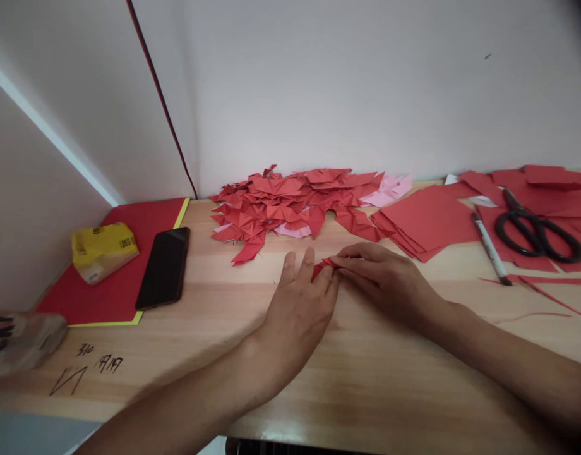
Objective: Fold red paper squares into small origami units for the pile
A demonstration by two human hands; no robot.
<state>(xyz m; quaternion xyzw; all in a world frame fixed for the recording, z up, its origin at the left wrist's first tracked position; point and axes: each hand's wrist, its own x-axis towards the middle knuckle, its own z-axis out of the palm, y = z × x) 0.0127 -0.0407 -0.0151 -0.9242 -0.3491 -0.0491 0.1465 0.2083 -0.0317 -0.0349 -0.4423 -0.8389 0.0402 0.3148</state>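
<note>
A small piece of folded red paper [318,269] lies between my hands near the middle of the table, mostly covered by fingers. My left hand [304,306] is palm down over it, two fingers stretched forward and the thumb side holding the paper. From the right, my right hand [388,272] pinches the paper's edge between thumb and fingertips. Just beyond my hands is a heap of folded red paper pieces [290,193], with some pink pieces [389,189] among them. A stack of flat red paper sheets [427,218] lies to the right of the heap.
Black-handled scissors [532,230] rest on red paper at the right, beside a marker [490,248] and thin red strips [556,280]. At left, a phone [163,268] and yellow packet [105,249] lie on a red sheet [101,309]. A clear wrapper [25,341] is nearer. The wall [342,82] stands behind.
</note>
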